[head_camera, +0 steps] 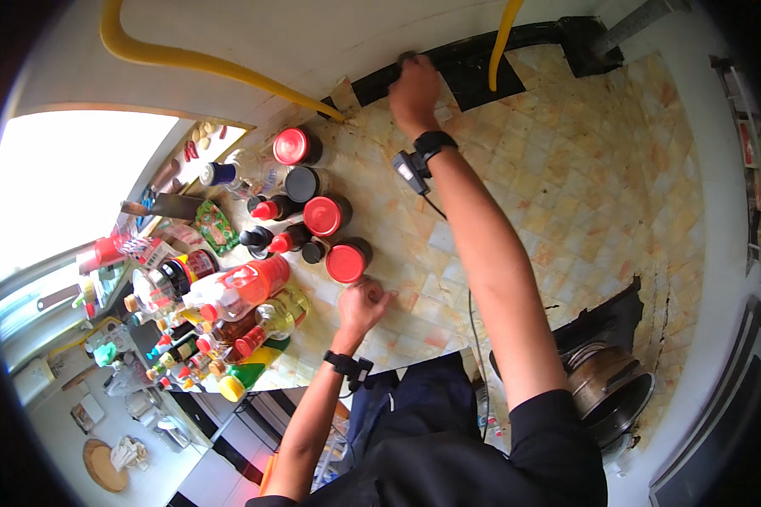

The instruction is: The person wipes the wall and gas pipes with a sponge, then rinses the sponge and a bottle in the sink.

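Observation:
My right hand [413,95] reaches to the far edge of the tiled-pattern countertop [406,209]. Its fingers are curled around a small dark object [408,56], too blurred to name, against the black strip [374,87] along the wall's foot. Loosely closed, my left hand [361,309] rests on the countertop near the front edge, with nothing visible in it. Just beyond its knuckles stands a jar with a red lid [345,263]. More lidded jars form a row behind, among them one with a black lid [302,184].
Bottles crowd the left side, including a yellow oil bottle [285,314]. A cleaver [174,206] lies by the window. Yellow pipes [228,71] run down the wall to the countertop. A metal pot [609,393] sits at right front. A cable [472,329] trails beneath my right arm.

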A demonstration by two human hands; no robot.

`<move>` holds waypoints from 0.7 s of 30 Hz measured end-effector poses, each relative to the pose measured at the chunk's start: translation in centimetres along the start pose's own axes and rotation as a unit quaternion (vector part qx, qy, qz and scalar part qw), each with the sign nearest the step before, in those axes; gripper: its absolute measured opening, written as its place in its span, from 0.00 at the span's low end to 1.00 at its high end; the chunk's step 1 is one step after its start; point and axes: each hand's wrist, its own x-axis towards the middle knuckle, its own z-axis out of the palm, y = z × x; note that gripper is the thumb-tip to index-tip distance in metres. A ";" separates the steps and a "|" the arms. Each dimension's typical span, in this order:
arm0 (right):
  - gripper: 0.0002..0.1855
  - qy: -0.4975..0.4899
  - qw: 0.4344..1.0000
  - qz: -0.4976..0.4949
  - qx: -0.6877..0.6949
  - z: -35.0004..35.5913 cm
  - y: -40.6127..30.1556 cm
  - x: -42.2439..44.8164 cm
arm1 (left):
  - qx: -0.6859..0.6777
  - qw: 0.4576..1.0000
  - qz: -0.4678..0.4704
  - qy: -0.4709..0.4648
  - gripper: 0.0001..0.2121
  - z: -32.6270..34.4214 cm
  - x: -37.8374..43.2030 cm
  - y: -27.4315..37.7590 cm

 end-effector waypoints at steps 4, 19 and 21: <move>0.10 -0.033 0.995 -0.089 -0.026 2.8 -1.4 -1.8 | -0.015 1.000 -0.009 -0.006 0.12 0.0 0.2 -0.7; 0.11 -0.023 0.971 -0.162 -0.177 -1.9 5.7 1.5 | -0.303 0.907 -0.278 -0.088 0.22 -2.7 -1.2 -6.4; 0.12 -0.006 0.983 -0.115 -0.146 -1.1 4.4 1.5 | -0.303 0.904 -0.280 -0.111 0.21 -2.9 -0.6 -6.5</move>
